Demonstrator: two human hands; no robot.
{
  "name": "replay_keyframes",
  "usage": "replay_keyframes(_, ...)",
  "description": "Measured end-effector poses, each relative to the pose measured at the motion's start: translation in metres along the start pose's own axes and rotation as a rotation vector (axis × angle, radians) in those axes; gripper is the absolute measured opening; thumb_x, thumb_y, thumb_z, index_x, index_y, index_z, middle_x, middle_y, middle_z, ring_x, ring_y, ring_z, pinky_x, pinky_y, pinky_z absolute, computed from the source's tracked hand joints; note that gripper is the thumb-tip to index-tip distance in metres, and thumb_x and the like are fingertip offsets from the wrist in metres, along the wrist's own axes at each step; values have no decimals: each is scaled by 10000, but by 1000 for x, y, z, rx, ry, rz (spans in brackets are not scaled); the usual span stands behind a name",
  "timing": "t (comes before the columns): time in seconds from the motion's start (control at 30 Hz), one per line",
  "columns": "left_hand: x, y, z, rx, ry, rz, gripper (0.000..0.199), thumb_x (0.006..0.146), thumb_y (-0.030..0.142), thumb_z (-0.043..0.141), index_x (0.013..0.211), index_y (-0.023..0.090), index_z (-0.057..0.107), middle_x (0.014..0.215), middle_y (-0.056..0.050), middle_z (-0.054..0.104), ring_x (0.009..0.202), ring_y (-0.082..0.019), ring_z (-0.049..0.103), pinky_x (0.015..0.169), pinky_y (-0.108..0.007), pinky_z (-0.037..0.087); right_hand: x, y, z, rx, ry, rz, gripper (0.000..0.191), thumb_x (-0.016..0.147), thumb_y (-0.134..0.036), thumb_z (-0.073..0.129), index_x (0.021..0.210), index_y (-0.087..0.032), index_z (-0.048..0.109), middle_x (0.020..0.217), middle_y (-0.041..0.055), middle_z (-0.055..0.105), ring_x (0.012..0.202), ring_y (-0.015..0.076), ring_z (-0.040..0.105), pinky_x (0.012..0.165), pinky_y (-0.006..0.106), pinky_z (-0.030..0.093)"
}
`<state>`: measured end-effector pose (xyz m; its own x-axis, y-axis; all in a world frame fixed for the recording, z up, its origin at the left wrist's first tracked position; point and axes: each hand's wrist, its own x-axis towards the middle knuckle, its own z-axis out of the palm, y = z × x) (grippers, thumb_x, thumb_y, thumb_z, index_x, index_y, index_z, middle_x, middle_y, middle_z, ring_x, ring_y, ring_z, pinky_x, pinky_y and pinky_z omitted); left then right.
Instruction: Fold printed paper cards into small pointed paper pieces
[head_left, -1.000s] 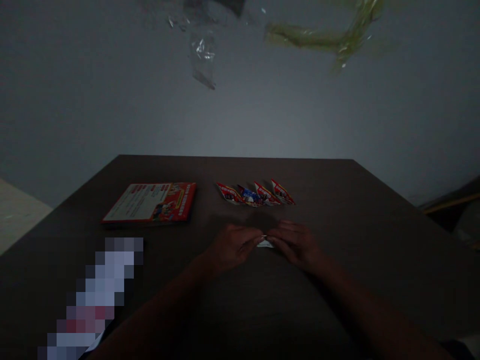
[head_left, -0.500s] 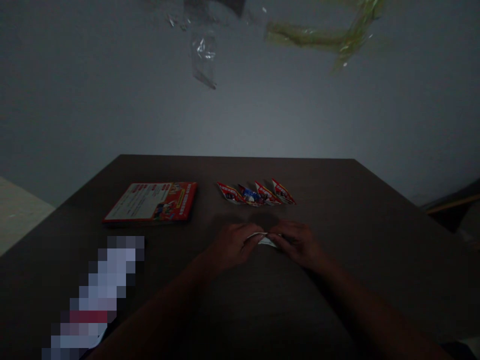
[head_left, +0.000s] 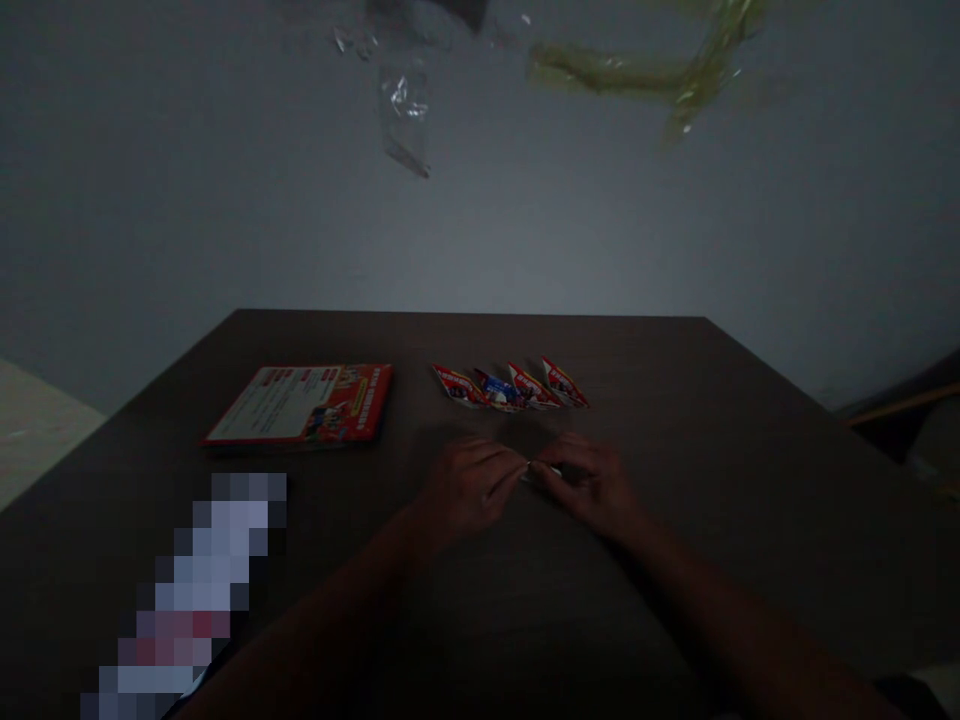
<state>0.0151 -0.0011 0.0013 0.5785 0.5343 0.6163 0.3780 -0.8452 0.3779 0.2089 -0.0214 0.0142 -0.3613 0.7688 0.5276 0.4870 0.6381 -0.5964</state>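
Pale paper piece, small and thin, sits between the fingertips of the two hands, low over the middle of the dark table, on the near side of a row of wrappers. Only slivers of it show: a dim, greyish-white strip beneath the meeting fingers and a brighter edge jutting out by the right hand. Its full outline is hidden by the fingers, and the dim light makes any print or fold on it impossible to read.

The left hand has its thumb and fingers closed on the piece from the left, its fingertips close against those of the right hand. The right hand pinches it from the other side, thumb forward and fingers curled.

Beyond the hands, four small, pointed wrappers lie slanted in a row: a red wrapper, a blue wrapper and two more red ones. Farther left lies a flat box, red with a large white panel of lettering and colourful figures near its right end. Nearer the person, on the left, is a long pale object, blurred into blocks.
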Motion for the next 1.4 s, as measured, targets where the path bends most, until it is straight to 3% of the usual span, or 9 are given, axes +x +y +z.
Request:
replay_keyframes(0.23, 0, -6, -2, 16, 35, -109, 172, 873, 233, 500, 841, 170, 657, 728, -26, 675, 663, -122, 598, 627, -240, 456, 4, 3, -2, -18, -26, 73, 111, 838, -212, 556, 816, -188, 662, 733, 45, 665, 691, 161, 599, 648, 287, 462)
replay_keyframes(0.53, -2, -5, 0, 47, -1, -58, 173, 875, 203, 483, 884, 167, 651, 746, -30, 679, 674, -125, 595, 671, -264, 450, 0, 7, 3, -29, 60, 194, 129, 819, -264, 588, 750, -183, 663, 701, 40, 671, 645, 159, 611, 614, 282, 471)
replay_keyframes(0.77, -1, -5, 0, 41, 63, -55, 153, 861, 195, 508, 831, 163, 655, 681, -19, 660, 614, -114, 576, 604, -239, 438, 0, 9, -1, 27, 25, 243, 133, 823, -278, 586, 795, -189, 682, 751, 40, 693, 693, 169, 633, 646, 287, 484)
replay_keyframes(1.03, -2, -2, -2, -13, 47, -62, 132, 858, 191, 515, 836, 157, 641, 689, -18, 643, 622, -112, 564, 599, -232, 430, 0, 4, -4, 2, 20, 201, 119, 824, -244, 573, 775, -183, 663, 727, 40, 681, 669, 161, 622, 621, 276, 475)
replay_keyframes(1.23, 0, 4, -2, -53, 7, -131, 128, 863, 189, 495, 860, 153, 618, 747, -34, 648, 695, -125, 593, 640, -234, 451, 1, -1, -5, -2, -6, 66, 123, 835, -218, 548, 762, -186, 641, 697, 38, 664, 652, 155, 597, 618, 281, 461)
replay_keyframes(1.4, 3, 5, 0, -37, -14, -80, 147, 864, 190, 481, 804, 155, 610, 694, -25, 621, 645, -121, 564, 609, -238, 430, 0, 1, -2, -38, 4, 18, 90, 827, -195, 558, 772, -189, 630, 689, 34, 652, 638, 152, 575, 611, 287, 440)
